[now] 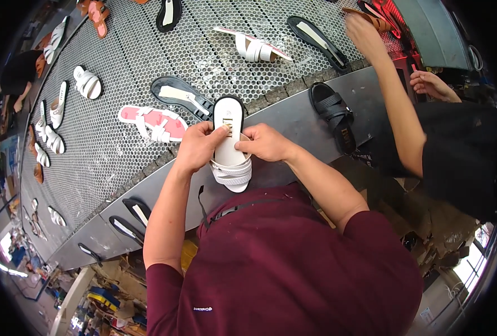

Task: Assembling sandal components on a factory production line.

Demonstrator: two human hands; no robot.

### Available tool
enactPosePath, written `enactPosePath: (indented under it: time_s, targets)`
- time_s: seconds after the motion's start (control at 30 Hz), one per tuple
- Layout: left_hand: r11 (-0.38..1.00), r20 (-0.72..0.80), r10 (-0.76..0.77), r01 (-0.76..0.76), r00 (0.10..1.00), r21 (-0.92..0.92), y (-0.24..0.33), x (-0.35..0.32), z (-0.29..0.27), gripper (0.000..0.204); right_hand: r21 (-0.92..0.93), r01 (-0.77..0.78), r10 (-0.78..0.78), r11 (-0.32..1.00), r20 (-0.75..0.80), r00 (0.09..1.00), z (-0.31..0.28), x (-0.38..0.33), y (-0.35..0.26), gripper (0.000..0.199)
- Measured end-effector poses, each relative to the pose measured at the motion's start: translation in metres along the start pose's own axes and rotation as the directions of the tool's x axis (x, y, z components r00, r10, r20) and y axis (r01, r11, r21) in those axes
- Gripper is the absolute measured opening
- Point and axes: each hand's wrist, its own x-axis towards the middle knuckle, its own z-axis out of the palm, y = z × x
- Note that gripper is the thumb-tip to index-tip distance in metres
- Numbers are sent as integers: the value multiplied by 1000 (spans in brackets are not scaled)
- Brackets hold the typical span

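Both hands grip a white strappy sandal (229, 151), its heel pointing away from me and its straps toward my body. My left hand (197, 145) is closed on the sandal's left edge, thumb on the insole by a gold mark. On the opposite edge, my right hand (266, 142) is closed too, thumb pressed on the insole. A dark rim shows around the heel; the underside is hidden. Just beyond my left hand lie a white sandal upper with a pink underside (154, 124) and a black sole with a cream strip (177, 93).
A perforated metal conveyor (203, 50) carries several sandals and soles. Along its near side runs a metal ledge (293, 126) with a black sandal (332, 115). At right, a co-worker's hand (366, 36) reaches toward a brown sandal near a red-lit machine (391, 28).
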Motion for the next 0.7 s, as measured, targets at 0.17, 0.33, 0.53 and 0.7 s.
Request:
enactPosePath:
  time_s: [0.17, 0.33, 0.53, 0.7]
  targets:
    - [998, 6, -6, 6, 1000, -69, -11, 6, 2, 29, -113, 43, -45, 993, -10, 999, -10, -6, -7, 25]
    - [787, 56, -13, 45, 998, -615, -31, -7, 7, 36, 154, 101, -100, 983, -17, 995, -19, -10, -4, 23]
    - [870, 251, -93, 201, 964, -449, -84, -32, 23, 27, 81, 73, -72, 994, -12, 997, -30, -16, -7, 25]
    - [751, 87, -133, 157, 987, -641, -65, -27, 45, 23, -33, 41, -42, 999, -16, 999, -31, -15, -6, 23]
